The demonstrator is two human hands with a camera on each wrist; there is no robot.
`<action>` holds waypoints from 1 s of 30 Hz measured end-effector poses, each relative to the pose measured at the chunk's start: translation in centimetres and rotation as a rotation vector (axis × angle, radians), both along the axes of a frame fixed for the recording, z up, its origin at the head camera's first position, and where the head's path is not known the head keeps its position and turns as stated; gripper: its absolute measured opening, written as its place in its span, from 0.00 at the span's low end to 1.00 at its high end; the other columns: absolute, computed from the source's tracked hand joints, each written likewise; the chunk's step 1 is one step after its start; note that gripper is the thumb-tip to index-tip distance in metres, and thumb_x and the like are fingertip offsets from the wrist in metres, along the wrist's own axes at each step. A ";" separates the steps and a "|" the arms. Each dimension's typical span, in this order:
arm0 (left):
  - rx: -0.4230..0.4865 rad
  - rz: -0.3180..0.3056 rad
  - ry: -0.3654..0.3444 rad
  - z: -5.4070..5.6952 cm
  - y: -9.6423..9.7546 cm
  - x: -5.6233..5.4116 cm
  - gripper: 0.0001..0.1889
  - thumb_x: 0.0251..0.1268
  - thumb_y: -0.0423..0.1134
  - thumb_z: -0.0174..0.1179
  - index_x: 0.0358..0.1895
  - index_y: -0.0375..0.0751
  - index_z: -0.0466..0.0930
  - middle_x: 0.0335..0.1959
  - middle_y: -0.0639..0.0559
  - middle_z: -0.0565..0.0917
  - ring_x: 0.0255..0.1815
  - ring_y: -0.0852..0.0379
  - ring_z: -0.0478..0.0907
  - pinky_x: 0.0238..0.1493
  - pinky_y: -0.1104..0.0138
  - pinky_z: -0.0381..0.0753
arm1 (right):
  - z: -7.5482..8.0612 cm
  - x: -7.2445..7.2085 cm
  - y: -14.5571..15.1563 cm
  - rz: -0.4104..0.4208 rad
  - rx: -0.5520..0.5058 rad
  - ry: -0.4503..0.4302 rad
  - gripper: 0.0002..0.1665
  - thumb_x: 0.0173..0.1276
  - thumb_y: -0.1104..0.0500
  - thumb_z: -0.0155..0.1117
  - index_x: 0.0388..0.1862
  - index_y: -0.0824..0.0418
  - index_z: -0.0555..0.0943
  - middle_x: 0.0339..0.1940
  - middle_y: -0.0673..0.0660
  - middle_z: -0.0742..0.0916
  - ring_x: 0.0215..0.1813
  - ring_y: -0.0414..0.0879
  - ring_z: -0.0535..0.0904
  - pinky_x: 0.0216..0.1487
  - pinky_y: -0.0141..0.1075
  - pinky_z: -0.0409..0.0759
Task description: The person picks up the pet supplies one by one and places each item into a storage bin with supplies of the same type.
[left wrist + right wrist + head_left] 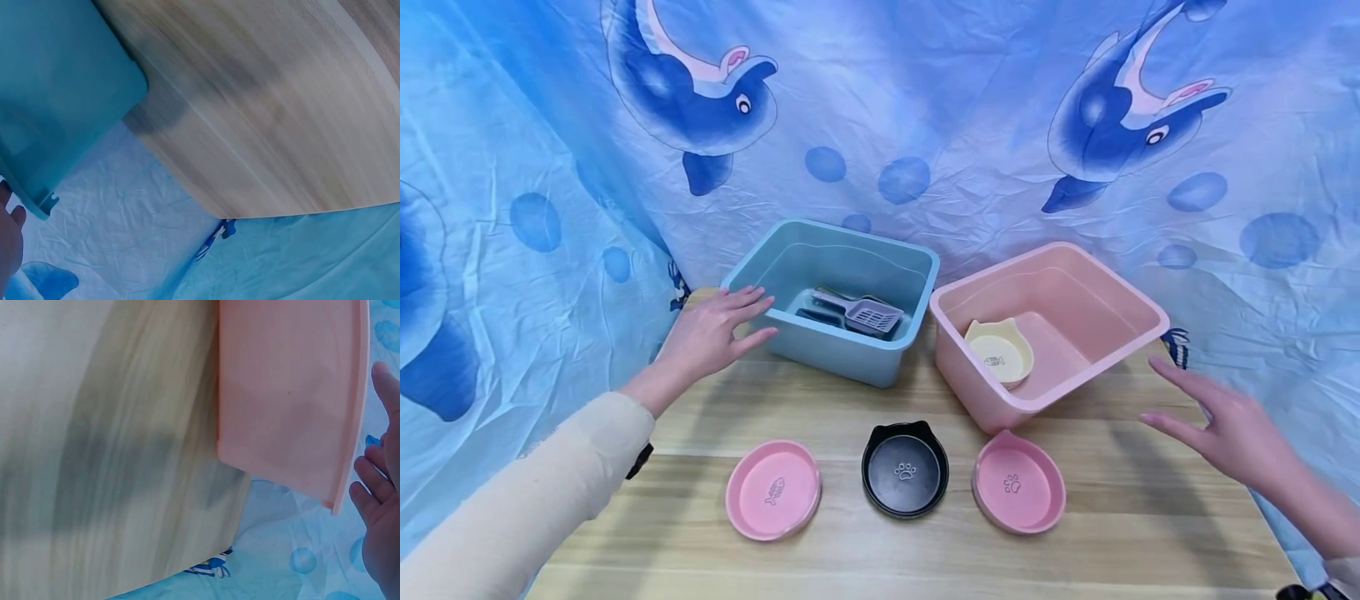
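Note:
My left hand (709, 332), fingers extended, is at the left corner of a blue plastic bin (842, 354); whether it touches the rim I cannot tell. Inside that bin lie a lilac slotted litter scoop (872, 317) and darker items partly hidden beneath it. Beside it stands a pink bin (977, 392), set at an angle, holding a cream cat-eared bowl (1018, 360) with a fish print. My right hand (1232, 425) hovers just right of the pink bin, fingers spread, holding nothing. In the right wrist view, a gap separates its fingers from the bin's rim (357, 412).
In front of the bins, a pink round bowl (775, 492), a black cat-eared bowl (906, 475) and a pink bowl with a pointed ear (1017, 492) sit in a row on the wooden table (850, 575). A blue dolphin-print sheet (985, 125) hangs behind and around the table.

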State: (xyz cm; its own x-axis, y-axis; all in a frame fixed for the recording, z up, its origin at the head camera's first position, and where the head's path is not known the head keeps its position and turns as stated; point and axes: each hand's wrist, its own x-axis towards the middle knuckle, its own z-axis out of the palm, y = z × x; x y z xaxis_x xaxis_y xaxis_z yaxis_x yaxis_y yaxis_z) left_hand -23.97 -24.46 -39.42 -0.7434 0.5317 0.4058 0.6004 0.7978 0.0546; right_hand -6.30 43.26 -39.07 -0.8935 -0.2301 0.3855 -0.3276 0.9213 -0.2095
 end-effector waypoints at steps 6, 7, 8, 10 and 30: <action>0.097 -0.061 0.105 -1.0 0.1 -0.4 0.41 0.78 0.74 0.46 0.67 0.40 0.85 0.66 0.38 0.84 0.68 0.35 0.81 0.67 0.39 0.80 | -0.4 0.9 0.0 -0.054 -0.079 -0.141 0.43 0.60 0.50 0.85 0.74 0.57 0.81 0.63 0.70 0.87 0.61 0.55 0.86 0.44 0.21 0.71; 0.116 -0.071 0.119 -1.2 0.1 -0.4 0.44 0.77 0.75 0.41 0.66 0.40 0.86 0.65 0.38 0.85 0.67 0.35 0.82 0.68 0.38 0.79 | -0.6 0.9 -0.1 -0.049 -0.102 -0.171 0.41 0.62 0.51 0.85 0.73 0.58 0.82 0.64 0.69 0.87 0.63 0.46 0.84 0.45 0.17 0.68; 0.129 -0.076 0.134 -1.4 0.2 -0.5 0.46 0.76 0.76 0.38 0.65 0.39 0.86 0.65 0.38 0.85 0.67 0.35 0.82 0.68 0.38 0.79 | -0.8 0.9 -0.2 -0.042 -0.122 -0.199 0.39 0.63 0.51 0.84 0.72 0.58 0.82 0.64 0.68 0.87 0.63 0.38 0.83 0.46 0.12 0.66; 0.153 -0.080 0.160 -1.7 0.3 -0.6 0.46 0.76 0.76 0.38 0.65 0.38 0.87 0.63 0.37 0.86 0.66 0.34 0.83 0.68 0.38 0.79 | -1.1 1.0 -0.5 -0.029 -0.161 -0.264 0.37 0.67 0.51 0.81 0.72 0.60 0.82 0.65 0.67 0.87 0.62 0.24 0.76 0.48 0.09 0.65; 0.241 -0.003 0.298 -4.1 1.2 -0.9 0.30 0.59 0.44 0.80 0.65 0.39 0.86 0.63 0.37 0.86 0.66 0.36 0.83 0.72 0.41 0.77 | -3.7 0.2 -3.6 0.090 -0.547 -0.686 0.30 0.81 0.59 0.66 0.74 0.76 0.74 0.68 0.71 0.84 0.60 0.25 0.82 0.54 0.23 0.84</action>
